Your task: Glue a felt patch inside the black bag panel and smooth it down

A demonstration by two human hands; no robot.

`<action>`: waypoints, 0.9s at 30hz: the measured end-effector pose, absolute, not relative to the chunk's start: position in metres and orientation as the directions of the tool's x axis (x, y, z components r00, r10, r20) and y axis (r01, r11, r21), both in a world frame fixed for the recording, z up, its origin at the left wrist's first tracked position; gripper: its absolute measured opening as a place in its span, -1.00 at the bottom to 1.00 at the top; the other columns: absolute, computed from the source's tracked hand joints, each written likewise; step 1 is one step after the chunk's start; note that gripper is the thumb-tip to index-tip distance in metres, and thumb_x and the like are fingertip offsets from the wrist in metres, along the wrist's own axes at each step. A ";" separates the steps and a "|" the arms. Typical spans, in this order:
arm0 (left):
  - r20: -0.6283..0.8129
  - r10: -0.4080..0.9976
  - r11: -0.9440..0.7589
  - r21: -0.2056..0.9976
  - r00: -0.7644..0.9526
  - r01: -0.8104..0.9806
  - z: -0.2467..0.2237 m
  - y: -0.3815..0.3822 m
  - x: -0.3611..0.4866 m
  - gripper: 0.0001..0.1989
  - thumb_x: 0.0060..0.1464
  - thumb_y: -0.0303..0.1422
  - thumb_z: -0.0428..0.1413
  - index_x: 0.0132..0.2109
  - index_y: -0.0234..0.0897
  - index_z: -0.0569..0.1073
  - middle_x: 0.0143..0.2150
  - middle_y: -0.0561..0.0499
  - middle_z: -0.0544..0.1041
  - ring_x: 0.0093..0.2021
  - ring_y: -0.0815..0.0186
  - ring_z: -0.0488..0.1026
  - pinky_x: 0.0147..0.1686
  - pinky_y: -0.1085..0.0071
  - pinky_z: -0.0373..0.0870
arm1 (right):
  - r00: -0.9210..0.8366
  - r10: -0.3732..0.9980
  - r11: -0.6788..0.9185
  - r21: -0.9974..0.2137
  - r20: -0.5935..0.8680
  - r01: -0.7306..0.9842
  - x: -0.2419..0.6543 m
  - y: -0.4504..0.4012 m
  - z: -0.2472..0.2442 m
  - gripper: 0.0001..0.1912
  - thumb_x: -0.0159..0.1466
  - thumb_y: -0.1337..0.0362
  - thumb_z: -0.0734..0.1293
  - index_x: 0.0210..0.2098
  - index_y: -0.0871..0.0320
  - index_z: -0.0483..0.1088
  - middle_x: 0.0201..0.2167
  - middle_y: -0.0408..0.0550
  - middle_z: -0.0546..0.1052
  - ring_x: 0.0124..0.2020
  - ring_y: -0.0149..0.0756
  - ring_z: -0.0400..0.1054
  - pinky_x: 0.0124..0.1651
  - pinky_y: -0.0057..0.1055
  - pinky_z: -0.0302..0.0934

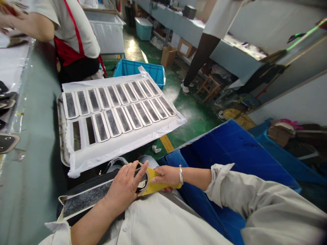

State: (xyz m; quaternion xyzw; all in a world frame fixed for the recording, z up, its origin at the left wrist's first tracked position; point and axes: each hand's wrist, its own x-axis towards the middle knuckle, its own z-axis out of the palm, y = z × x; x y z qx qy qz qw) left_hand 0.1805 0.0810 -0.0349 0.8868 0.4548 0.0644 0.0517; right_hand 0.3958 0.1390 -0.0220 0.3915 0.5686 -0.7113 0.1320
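My left hand (124,187) lies on a long dark speckled panel with a pale border (88,198), on a black item (83,189) across my lap. Its fingers stretch toward a yellow flat piece with a rounded notch (155,185); the index finger reaches over its edge. My right hand (166,176), with a silver bracelet, is closed around that yellow piece. The black item is partly hidden under my left arm. Ahead, a white cloth-covered board (122,144) carries two rows of pale-edged dark panels (111,97).
Left stands a greenish table (38,136) with black pieces at its edge; a person in a red apron (74,34) sits beyond. Blue bins stand at my right (230,153) and behind the board (143,71). Another person's dark-trousered leg (201,54) is near a wooden stool (211,86).
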 end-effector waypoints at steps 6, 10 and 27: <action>0.033 0.799 -0.589 0.252 0.601 0.768 -0.031 0.084 0.175 0.21 -0.37 -0.08 0.34 0.32 -0.28 -0.15 0.17 -0.35 0.23 0.11 -0.08 0.24 0.07 0.06 0.21 | -0.624 0.331 -0.314 -0.706 -0.708 0.635 0.395 0.131 -0.028 -0.77 0.24 0.12 0.17 -0.27 0.17 0.19 -0.62 -0.19 0.39 -0.72 -0.42 0.26 -0.70 -0.50 0.19; 0.065 0.802 -0.586 0.286 0.594 0.758 -0.033 0.084 0.173 0.21 -0.37 0.00 0.31 0.32 -0.29 -0.15 0.17 -0.34 0.25 0.13 -0.07 0.23 0.08 0.04 0.20 | -0.616 0.358 -0.318 -0.712 -0.702 0.626 0.390 0.127 -0.032 -0.75 0.23 0.09 0.17 -0.29 0.17 0.19 -0.63 -0.20 0.39 -0.73 -0.43 0.24 -0.70 -0.51 0.18; 0.069 0.905 -0.425 0.201 0.420 0.882 -0.022 0.075 0.176 0.13 -0.25 -0.21 0.30 0.31 -0.45 -0.21 0.09 -0.34 0.35 0.06 0.02 0.32 0.06 0.17 0.23 | -0.229 0.813 -0.374 -0.781 -0.536 0.500 0.347 0.073 -0.046 -0.70 0.18 0.07 0.23 -0.25 0.17 0.33 -0.35 -0.05 0.47 -0.35 -0.28 0.33 -0.31 -0.38 0.23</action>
